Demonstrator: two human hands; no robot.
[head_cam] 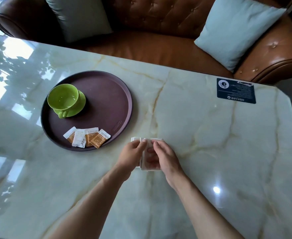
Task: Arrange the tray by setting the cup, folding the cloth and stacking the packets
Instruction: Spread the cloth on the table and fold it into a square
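Folding the cloth (pixel 146 149) on the worktop (pixel 202 126) beside the tray (pixel 107 94), left hand (pixel 133 152) and right hand (pixel 164 157) both pinching its edges to hold the crease square.

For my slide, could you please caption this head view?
Both hands fold a white cloth beside the tray.

two bare forearms reach in from the near edge of the marble table (pixel 210 135), no sleeves showing on either. the left hand (pixel 131 152) and right hand (pixel 166 157) wear no rings, watch, bracelets or gloves. fingernails are short and unpainted.
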